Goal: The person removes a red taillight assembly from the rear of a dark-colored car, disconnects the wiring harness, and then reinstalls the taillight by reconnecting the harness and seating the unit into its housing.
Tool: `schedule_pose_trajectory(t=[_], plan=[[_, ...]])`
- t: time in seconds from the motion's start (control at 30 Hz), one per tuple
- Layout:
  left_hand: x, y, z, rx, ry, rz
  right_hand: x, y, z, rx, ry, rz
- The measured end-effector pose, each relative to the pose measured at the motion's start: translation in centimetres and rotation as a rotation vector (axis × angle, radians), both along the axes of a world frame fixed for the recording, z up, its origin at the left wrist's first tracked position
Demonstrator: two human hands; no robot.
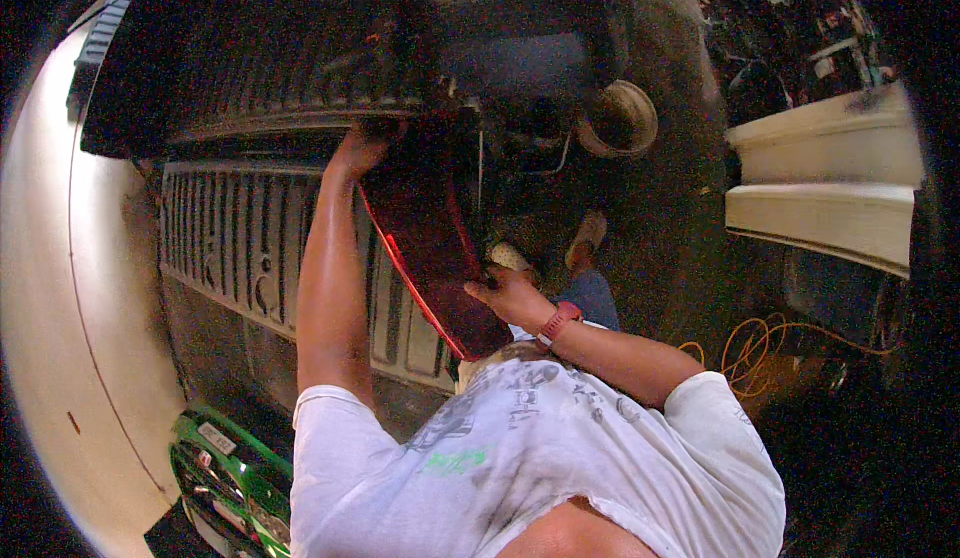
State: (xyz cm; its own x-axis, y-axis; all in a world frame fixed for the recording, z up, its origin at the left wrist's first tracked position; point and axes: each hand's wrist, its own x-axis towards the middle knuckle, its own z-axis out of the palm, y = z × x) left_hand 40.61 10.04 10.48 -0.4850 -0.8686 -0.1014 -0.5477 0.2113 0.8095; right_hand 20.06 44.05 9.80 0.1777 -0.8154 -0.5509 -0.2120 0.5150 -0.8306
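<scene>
A long, dark red panel with a bright red left edge slants from the truck bed toward my waist. My left arm stretches forward, and my left hand is at the panel's far end by the bed's edge; its fingers are lost in shadow. Close to my body, my right hand, with a red watch on the wrist, grips the panel's right edge. Beside the panel on the left lies a ribbed metal tailgate, and beyond it the dark ribbed truck bed.
A pale bucket stands ahead on the right. Farther right are a long cream-coloured body panel and a coiled orange-yellow cord. A green vehicle is at the lower left, near a white wall.
</scene>
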Motion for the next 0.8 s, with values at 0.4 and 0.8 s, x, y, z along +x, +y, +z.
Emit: schedule_pose_trajectory(t=[0.4, 0.8], plan=[[3.2, 10.5, 7.8, 0.019, -0.236, 0.226, 2.2, 6.6, 1.7, -0.277, 0.123, -0.145], [1.3, 10.8, -0.1, -0.008, -0.203, 0.013, 2.4, 10.6, 0.4, 0.010, -0.022, -0.230]])
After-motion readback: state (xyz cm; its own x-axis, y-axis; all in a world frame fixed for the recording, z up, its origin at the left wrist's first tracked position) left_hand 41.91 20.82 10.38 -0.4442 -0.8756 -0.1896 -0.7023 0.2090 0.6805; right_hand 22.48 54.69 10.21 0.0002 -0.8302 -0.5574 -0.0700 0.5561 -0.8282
